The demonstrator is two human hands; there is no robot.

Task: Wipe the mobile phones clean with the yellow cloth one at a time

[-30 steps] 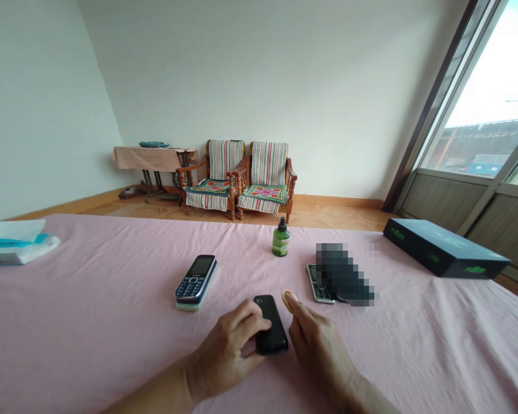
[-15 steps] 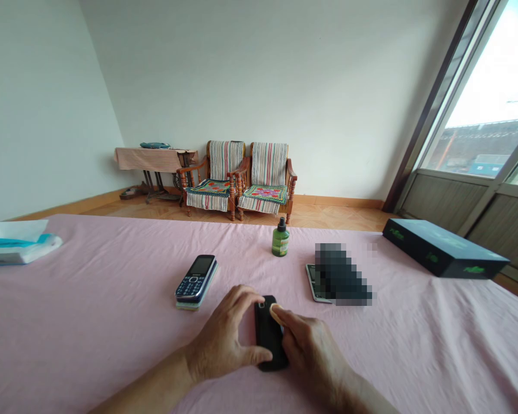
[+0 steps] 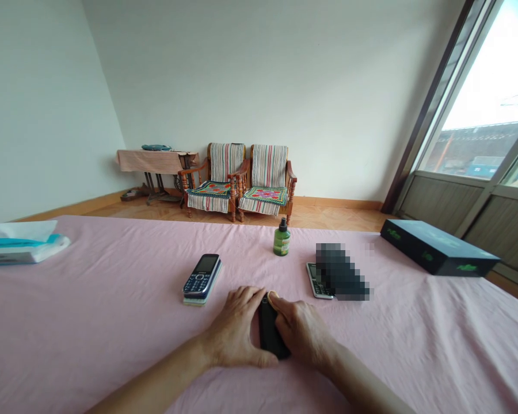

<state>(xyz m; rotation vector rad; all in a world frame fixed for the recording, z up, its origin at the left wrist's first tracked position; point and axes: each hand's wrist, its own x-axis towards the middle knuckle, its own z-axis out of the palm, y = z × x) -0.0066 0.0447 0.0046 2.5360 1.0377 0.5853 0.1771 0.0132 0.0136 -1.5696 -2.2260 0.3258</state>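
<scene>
A black phone lies back side up on the pink cloth, between my hands. My left hand grips its top and bottom ends with fingers and thumb. My right hand is closed on a small pale round pad, which it presses on the phone's upper end. To the left, a dark blue keypad phone rests on another pale one. On the right, a silver-edged keypad phone lies beside a pixelated dark object. A green bottle with a black cap stands farther back.
The pink cloth covers the surface. A tissue pack lies at the far left, a black box at the far right. Beyond are two wooden chairs and a cloth-covered sewing table.
My right hand has moved slightly up and left with the pad, toward the phone's top end. My left fingers have moved closer to the pad. The whole view has shifted a little.
</scene>
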